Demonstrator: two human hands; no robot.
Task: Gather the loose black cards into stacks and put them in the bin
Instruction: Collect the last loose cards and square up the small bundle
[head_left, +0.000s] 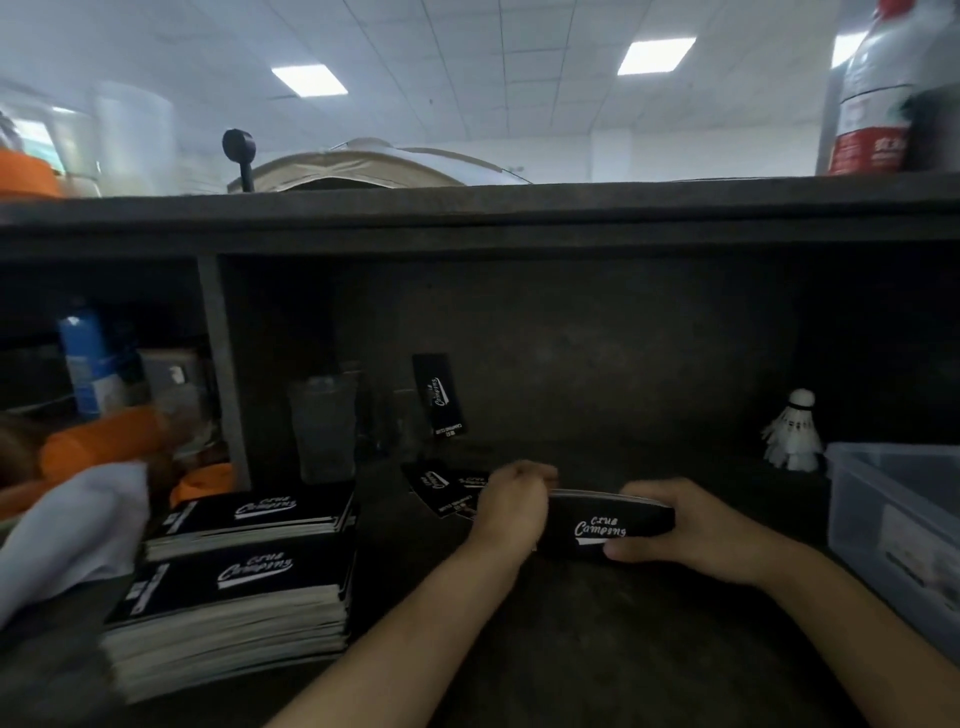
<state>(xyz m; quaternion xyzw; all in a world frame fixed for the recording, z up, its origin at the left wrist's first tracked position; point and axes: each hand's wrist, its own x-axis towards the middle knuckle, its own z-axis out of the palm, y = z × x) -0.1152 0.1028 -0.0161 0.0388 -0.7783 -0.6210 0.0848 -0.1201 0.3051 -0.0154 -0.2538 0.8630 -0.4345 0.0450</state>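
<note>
The left hand (511, 506) and right hand (675, 525) are gripping a stack of black cards (602, 522) by its ends over the counter (597, 649) (a few loose cards (441, 491) are lying just behind the left hand); the translucent bin (862, 499) is sitting to the right.

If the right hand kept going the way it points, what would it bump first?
Probably the left hand, gripping the other end of the card stack the right hand holds; loose black cards lie beyond.

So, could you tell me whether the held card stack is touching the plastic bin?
Apart. The head view shows the card stack with the right hand and dark counter between it and the plastic bin.
</note>
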